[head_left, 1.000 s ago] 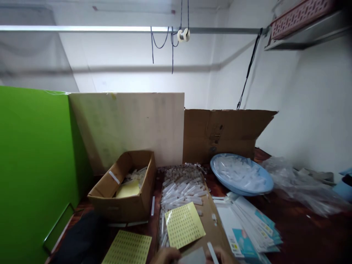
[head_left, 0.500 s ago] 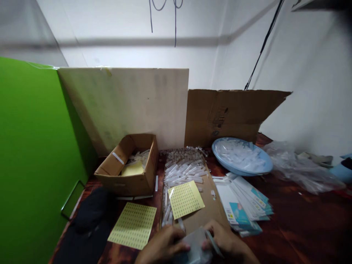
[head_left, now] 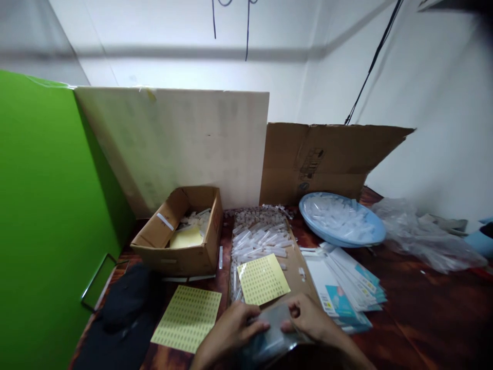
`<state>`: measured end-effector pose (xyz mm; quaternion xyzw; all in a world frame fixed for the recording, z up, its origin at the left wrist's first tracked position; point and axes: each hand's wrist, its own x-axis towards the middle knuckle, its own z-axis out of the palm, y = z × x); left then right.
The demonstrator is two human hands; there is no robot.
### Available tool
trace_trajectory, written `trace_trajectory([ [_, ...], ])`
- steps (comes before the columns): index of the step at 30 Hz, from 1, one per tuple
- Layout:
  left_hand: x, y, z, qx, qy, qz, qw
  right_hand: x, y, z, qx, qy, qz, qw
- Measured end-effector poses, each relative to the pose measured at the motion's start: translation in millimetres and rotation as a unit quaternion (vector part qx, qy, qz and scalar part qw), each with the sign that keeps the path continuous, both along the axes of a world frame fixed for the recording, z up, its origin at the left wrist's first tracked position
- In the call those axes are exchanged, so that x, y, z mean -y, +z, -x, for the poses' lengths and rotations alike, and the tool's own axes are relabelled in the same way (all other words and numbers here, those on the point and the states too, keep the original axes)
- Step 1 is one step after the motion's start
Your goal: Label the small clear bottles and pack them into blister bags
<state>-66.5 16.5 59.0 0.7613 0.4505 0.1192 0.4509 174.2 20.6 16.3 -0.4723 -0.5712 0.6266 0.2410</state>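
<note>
1. Clear plastic packet [head_left: 275, 331] sits between our hands; we're probably working its edges.
2. Our left hand [head_left: 235, 329] pinches it, thumb on top.
3. Our right hand [head_left: 308, 317] is curled, thumb touching it; can't tell if the fingers pinch.
4. Next move likely calls for an even grip.

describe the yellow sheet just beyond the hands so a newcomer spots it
On the table, find the flat cardboard between the open box and the blue basin. On it, just beyond the hands, lies the yellow sheet. One other sheet lies in the box, another on the table; only this rests on that cardboard.
</note>
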Motion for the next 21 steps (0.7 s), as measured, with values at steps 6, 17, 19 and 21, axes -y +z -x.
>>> trace_trajectory([
  [6, -12, 2.5, 7, 0.024, 0.003, -0.009, 1.000, -12, 0.8, 4, 0.038, -0.032, -0.012, 0.999],
  [17, -44, -22.6, 17, 0.170, 0.144, 0.016, 0.975, -85, 16.1, -22, 0.138, -0.112, -0.208, 0.962],
  [19, -47, -25.3, 21, 0.218, 0.175, 0.022, 0.960, -99, -1.0, -29, 0.215, -0.112, -0.270, 0.932],
  [21, -47, -24.8, 25, 0.247, 0.194, 0.023, 0.949, -107, -21.8, -30, 0.258, -0.065, -0.294, 0.918],
])
